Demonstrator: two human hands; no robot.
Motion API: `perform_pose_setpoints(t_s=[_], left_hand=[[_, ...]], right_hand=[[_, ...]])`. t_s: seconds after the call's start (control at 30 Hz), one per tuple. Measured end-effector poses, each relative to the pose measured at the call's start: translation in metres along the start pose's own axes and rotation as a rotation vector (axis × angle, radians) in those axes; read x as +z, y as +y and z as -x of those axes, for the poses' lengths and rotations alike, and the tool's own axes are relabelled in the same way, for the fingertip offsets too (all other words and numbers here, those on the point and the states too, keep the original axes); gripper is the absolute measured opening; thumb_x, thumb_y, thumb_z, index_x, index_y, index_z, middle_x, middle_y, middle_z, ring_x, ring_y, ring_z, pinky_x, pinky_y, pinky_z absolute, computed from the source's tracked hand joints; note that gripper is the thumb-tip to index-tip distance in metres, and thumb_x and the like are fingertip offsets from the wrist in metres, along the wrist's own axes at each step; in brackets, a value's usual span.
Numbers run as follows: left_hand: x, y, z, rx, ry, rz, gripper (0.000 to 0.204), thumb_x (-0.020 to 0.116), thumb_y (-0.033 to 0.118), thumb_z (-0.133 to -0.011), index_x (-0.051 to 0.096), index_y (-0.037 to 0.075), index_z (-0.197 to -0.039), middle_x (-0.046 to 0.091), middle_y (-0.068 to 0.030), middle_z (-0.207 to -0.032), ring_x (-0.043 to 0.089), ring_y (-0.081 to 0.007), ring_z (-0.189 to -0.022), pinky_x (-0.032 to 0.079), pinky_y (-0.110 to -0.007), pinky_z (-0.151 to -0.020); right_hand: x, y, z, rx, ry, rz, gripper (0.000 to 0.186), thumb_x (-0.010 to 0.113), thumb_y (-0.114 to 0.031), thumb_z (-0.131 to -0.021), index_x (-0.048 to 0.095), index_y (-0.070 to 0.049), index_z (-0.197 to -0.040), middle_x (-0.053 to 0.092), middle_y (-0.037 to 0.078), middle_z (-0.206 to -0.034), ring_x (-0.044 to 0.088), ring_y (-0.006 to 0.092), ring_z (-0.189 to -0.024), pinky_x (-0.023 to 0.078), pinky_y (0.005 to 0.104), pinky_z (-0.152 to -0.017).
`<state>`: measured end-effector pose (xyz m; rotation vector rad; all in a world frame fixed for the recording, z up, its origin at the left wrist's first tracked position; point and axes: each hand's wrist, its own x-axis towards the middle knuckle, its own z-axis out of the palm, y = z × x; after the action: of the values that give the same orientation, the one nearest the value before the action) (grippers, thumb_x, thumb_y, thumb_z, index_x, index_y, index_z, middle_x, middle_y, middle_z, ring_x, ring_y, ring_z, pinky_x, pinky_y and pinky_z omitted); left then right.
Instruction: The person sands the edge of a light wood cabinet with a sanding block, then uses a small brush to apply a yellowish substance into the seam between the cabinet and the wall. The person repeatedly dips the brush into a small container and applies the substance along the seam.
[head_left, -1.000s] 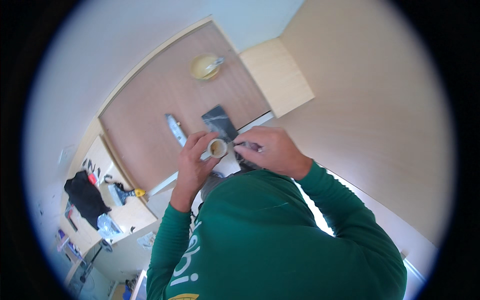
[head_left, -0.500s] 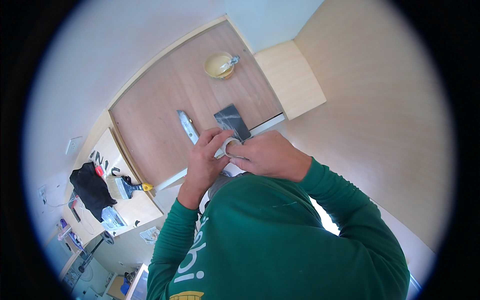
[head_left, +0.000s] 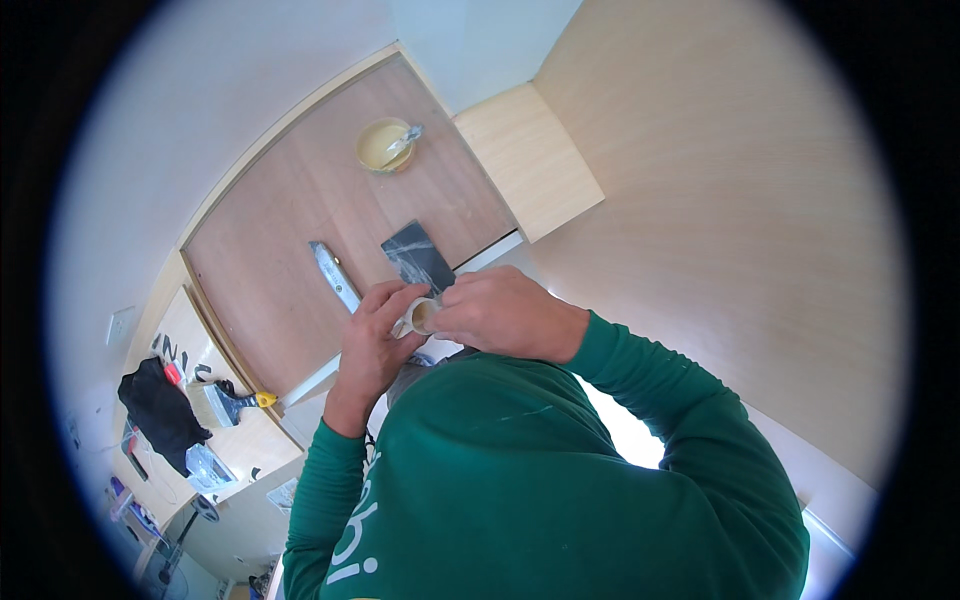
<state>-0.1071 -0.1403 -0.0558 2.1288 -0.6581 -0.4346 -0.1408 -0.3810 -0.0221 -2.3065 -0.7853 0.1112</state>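
Evidently, the left hand pinches the roll between fingers; it opens toward the right hand, just beside it, whose grip I cannot tell.

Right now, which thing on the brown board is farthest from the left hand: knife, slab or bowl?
The yellowish bowl; the silvery knife and dark slab lie nearer the left hand.

Through the head view, I am holding a pale hollow round piece with my left hand while my right hand is bunching at its rim; beyond, a silvery knife, dark slab and yellowish bowl are resting on the brown surface.
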Motion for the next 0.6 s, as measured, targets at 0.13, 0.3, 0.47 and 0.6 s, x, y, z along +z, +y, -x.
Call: perform_pose_setpoints(t_s=[0.13,0.3,0.47,0.6], left_hand=[[-0.003,-0.002,0.001,0.020,0.010,-0.031,0.057,0.085,0.003,-0.075,0.073,0.012,-0.129,0.068,-0.0140,-0.125,0.068,-0.0360,-0.114,0.058,-0.043,-0.094],[-0.010,0.001,-0.002,0.001,0.041,-0.032,0.056,0.085,0.004,-0.075,0.073,0.011,-0.128,0.069,-0.0142,-0.124,0.069,-0.0372,-0.113,0.058,-0.044,-0.094],[-0.007,0.001,0.000,-0.029,0.077,-0.040,0.053,0.087,0.008,-0.077,0.073,0.012,-0.128,0.069,-0.0135,-0.122,0.070,-0.0359,-0.109,0.058,-0.044,-0.091],[-0.002,-0.001,0.002,-0.040,0.111,-0.062,0.052,0.089,0.010,-0.077,0.073,0.012,-0.127,0.069,-0.0136,-0.120,0.070,-0.0353,-0.107,0.059,-0.044,-0.088]], right_hand=[[0.000,-0.006,-0.001,0.076,0.121,-0.051,0.012,0.071,-0.014,-0.092,0.072,-0.009,-0.103,0.069,0.009,-0.088,0.070,0.0297,-0.087,0.057,0.0412,-0.072],[0.005,-0.003,0.000,0.334,0.281,-0.310,0.013,0.071,-0.015,-0.098,0.072,-0.005,-0.106,0.072,0.016,-0.097,0.069,0.0382,-0.088,0.056,0.0436,-0.077],[0.006,-0.003,0.002,0.365,0.266,-0.307,0.013,0.071,-0.016,-0.099,0.072,-0.004,-0.104,0.071,0.016,-0.095,0.069,0.0393,-0.086,0.055,0.0454,-0.075],[0.009,-0.001,0.004,0.297,0.261,-0.197,0.013,0.072,-0.017,-0.098,0.071,-0.005,-0.102,0.069,0.015,-0.091,0.068,0.0376,-0.084,0.055,0.0455,-0.073]])
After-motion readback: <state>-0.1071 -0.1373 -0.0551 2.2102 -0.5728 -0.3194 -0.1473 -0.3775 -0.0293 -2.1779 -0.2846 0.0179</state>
